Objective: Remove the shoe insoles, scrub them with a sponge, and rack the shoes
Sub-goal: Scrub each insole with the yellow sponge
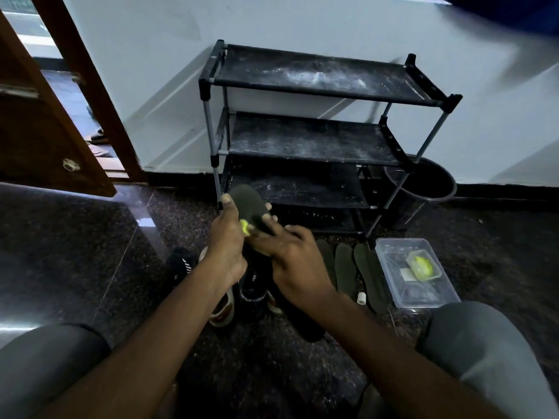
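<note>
A dark insole (249, 204) is held up in front of the shoe rack, gripped along its left edge by my left hand (227, 246). My right hand (287, 255) presses a small yellow-green sponge (244, 227) against the insole's face, mostly hidden under the fingers. Below the hands several dark shoes (252, 293) stand on the floor, one with a pale sole (222, 309). Three more dark insoles (352, 270) lie side by side on the floor to the right. The black three-shelf shoe rack (305, 137) stands bare and dusty against the wall.
A clear plastic tub (393, 282) holding a small yellow-green item (422, 266) sits at the right, next to my right knee (472, 343). A small white cap (361, 297) lies by the insoles. A dark bucket (423, 182) stands behind the rack. An open wooden door (39, 116) is at left.
</note>
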